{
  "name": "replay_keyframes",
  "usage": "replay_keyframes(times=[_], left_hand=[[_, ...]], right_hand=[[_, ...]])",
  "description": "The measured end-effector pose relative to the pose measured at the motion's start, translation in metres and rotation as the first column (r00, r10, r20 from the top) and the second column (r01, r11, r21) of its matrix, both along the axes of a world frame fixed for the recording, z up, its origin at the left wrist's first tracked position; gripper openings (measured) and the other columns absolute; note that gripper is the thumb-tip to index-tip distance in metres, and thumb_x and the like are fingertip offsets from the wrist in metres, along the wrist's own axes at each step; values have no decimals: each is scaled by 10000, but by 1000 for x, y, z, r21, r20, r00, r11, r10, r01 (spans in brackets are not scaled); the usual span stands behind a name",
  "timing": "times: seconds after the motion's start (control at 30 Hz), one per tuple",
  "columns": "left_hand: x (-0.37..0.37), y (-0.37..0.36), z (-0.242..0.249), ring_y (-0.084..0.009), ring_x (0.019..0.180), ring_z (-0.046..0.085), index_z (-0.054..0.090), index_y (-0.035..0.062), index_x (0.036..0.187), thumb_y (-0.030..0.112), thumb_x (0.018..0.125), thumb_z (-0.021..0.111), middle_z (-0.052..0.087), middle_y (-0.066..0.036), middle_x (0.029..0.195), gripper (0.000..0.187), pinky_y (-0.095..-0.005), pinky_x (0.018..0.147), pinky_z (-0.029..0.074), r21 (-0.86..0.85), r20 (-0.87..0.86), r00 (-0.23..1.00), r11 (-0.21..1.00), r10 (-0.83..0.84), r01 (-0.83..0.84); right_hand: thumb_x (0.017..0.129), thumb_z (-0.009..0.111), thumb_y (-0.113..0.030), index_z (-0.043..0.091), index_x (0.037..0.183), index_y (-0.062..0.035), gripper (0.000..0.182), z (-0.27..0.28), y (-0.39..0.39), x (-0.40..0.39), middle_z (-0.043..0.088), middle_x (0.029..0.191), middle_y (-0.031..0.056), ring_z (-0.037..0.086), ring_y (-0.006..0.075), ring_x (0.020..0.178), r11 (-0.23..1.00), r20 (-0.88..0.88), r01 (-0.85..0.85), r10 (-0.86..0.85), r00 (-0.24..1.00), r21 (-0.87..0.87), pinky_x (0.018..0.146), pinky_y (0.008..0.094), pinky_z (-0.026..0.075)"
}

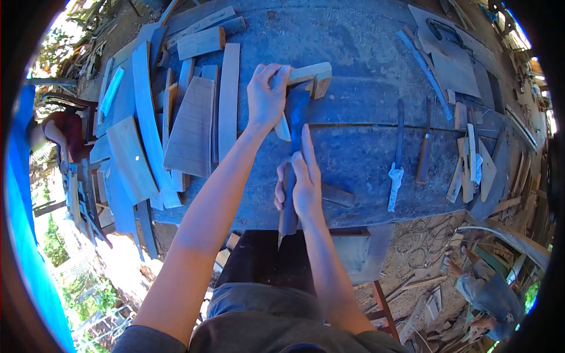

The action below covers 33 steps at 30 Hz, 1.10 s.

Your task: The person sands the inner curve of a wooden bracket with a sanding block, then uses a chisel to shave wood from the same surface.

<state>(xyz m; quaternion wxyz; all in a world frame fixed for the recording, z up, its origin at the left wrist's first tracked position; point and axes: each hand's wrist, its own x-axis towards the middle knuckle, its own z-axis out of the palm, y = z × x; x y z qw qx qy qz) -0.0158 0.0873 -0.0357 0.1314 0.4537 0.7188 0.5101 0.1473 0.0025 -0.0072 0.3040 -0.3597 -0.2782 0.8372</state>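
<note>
My left hand (268, 97) is closed around the left end of a small wooden piece (312, 73) with a short block at its right end. Below that piece a long dark wooden bar (289, 200) runs toward my body, past the table's front edge. Wrapped round the bar is my right hand (303, 185), thumb side and fingers along its length. A dark blue flat part (298, 112) lies between my two hands; whether it is one piece with the bar I cannot tell. Beside it a pale strip (282, 126) slants under my left hand.
Boards (191, 126) lie across the left of the table (353, 47). To the right are a file (400, 135), a wooden-handled tool (424, 159), a clamp (444, 29) and wood scraps (471, 153). One person (491, 294) is at lower right, another (65, 132) at far left.
</note>
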Motion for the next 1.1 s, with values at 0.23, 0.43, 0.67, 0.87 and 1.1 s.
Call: replay_keyframes(times=[0.23,0.43,0.67,0.87,1.1], left_hand=[[5,4,5,-202,752,532,731,45,962,219,984,598,517,-77,815,220,-333,717,449,-14,-2,1000,1000,-16,16],[6,5,3,-201,760,537,730,39,946,216,982,602,519,-80,820,221,-331,722,452,24,6,1000,1000,-15,15],[6,6,0,-196,768,537,733,45,945,216,984,599,520,-73,831,220,-328,726,454,19,17,999,999,35,-35],[7,7,0,-193,759,527,733,50,958,224,985,596,515,-66,827,223,-331,733,453,-31,-4,1000,999,-10,10],[11,8,3,-198,750,528,734,51,961,227,980,599,515,-78,817,222,-339,740,457,-27,-2,1000,1000,-15,15]], right_hand=[[1071,321,-204,108,1592,-233,564,1,-2,4,500,717,53,496,112,404,1000,51,2,-3,999,28,336,279,437],[1067,326,-190,114,1595,-220,569,5,-8,2,472,705,36,471,102,397,998,15,60,-61,998,22,344,273,433],[1070,325,-210,112,1592,-224,564,-2,-1,-2,505,730,51,490,110,399,998,28,34,-35,999,47,336,283,441],[1071,328,-188,125,1593,-195,560,0,-5,12,470,714,29,460,90,406,999,53,7,-10,999,52,344,260,431],[1069,333,-190,127,1593,-216,564,3,-9,9,468,701,21,461,85,400,1000,76,18,-19,997,17,334,257,423]])
